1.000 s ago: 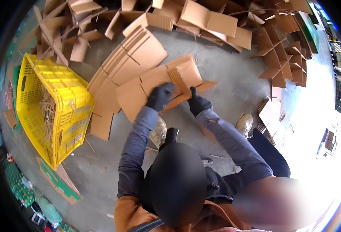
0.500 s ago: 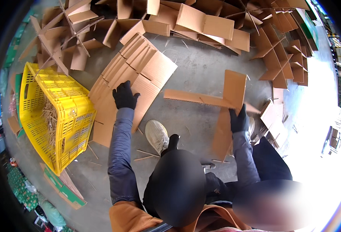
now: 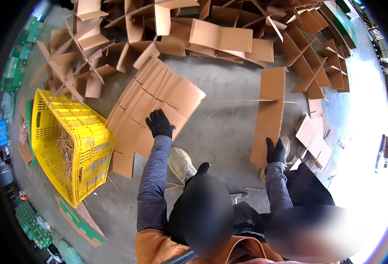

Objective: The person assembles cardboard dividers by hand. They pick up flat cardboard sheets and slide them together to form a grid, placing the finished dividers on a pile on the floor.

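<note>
My left hand (image 3: 160, 124), in a black glove, lies with its fingers apart over a fanned pile of slotted cardboard sheets (image 3: 146, 99). Nothing is gripped in it. In front of my right foot, my gloved right hand (image 3: 275, 150) has the near end of a long cardboard divider strip (image 3: 271, 116) between thumb and fingers. That strip stands away from me, and a second cardboard strip (image 3: 241, 100) crosses it, seen as a thin blurred line. Part of the grip is hidden behind the glove.
A yellow plastic crate (image 3: 92, 149) lies on its side at the left, with shredded brown scraps inside. Assembled cardboard dividers (image 3: 220, 37) crowd the far side. More flat cardboard pieces (image 3: 313, 141) lie right of my right hand. A green-and-brown carton piece (image 3: 81, 222) is at the near left.
The divider strip in my right hand has swung more upright, and its cross strip has turned from showing its broad face to nearly edge-on. My left hand has shifted right and nearer over the pile.
</note>
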### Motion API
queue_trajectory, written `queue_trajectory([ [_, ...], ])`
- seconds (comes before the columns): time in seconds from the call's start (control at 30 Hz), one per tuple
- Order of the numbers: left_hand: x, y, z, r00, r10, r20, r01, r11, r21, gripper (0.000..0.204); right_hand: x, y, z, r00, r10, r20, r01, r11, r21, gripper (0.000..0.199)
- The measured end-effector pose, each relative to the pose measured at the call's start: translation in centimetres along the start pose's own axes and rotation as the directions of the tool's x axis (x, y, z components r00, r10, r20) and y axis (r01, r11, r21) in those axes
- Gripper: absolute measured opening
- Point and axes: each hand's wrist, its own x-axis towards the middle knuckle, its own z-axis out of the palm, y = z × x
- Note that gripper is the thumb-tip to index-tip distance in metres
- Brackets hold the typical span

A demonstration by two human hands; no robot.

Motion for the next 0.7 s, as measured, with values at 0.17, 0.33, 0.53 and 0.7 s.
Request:
queue_trajectory([
  [0.17, 2.1, 1.5, -1.0, 0.987, 0.049, 0.152, -0.025, 0.987, -0.159, 0.072, 1.9, -2.1, -2.5, 0.996, -0.043, -0.078, 0.064, 0.955, 0.291, 0.023],
  [0.33, -0.1, 4.6, -3.0, 0.821, 0.564, 0.084, -0.468, 0.751, -0.465, 0.047, 1.1, -3.1, -3.0, 0.989, -0.026, -0.147, 0.088, 0.896, 0.435, 0.024],
  [0.53, -1.7, 6.2, -5.1, 0.801, 0.587, 0.115, -0.521, 0.779, -0.349, 0.045, 1.7, -2.6, -4.3, 0.993, -0.03, -0.118, 0.076, 0.909, 0.409, 0.024],
  [0.7, -4.3, 3.7, -3.7, 0.661, 0.695, 0.282, -0.613, 0.718, -0.33, 0.04, 1.6, -1.2, -2.9, 0.995, -0.005, -0.104, 0.057, 0.866, 0.498, 0.025],
])
